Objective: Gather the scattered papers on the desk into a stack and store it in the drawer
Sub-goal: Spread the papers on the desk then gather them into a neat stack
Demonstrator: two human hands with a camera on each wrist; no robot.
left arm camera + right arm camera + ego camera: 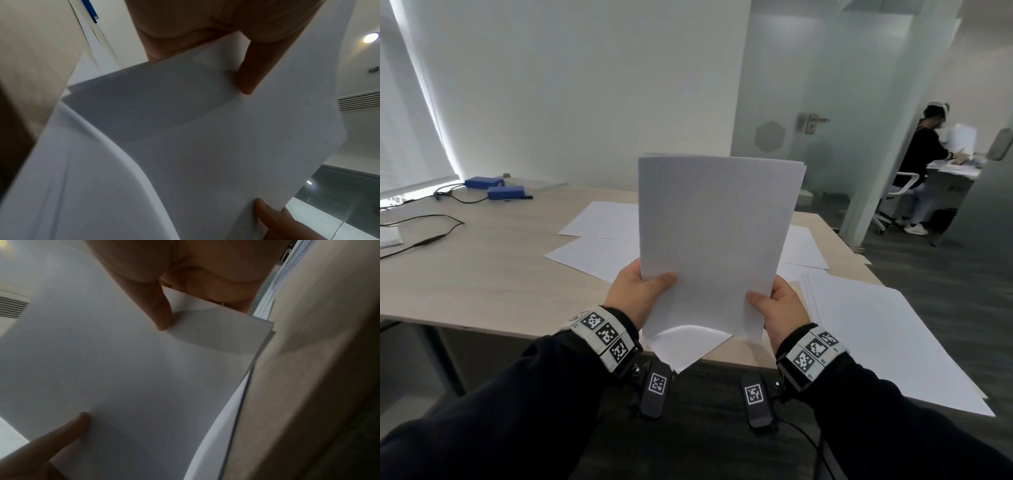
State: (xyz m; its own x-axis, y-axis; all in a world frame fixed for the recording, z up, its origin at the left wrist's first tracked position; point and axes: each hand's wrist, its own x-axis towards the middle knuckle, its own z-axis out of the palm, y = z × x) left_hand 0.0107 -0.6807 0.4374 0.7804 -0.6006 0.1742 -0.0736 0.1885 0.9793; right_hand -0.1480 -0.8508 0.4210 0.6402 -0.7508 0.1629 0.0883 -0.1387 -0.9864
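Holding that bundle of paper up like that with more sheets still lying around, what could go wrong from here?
The stack is pinched only near its bottom corners by the left hand and right hand; its top edges are slightly fanned, so sheets might slip out. A sheet overhangs the desk edge under the stack, and the right-hand pile juts past the corner; a brush could send either to the floor.

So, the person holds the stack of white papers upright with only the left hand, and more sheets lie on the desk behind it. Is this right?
Not quite. Both hands hold the stack of white papers: the left hand grips its lower left edge and the right hand its lower right edge, as the head view shows. The rest is correct: it stands upright, and more sheets lie on the desk behind it.
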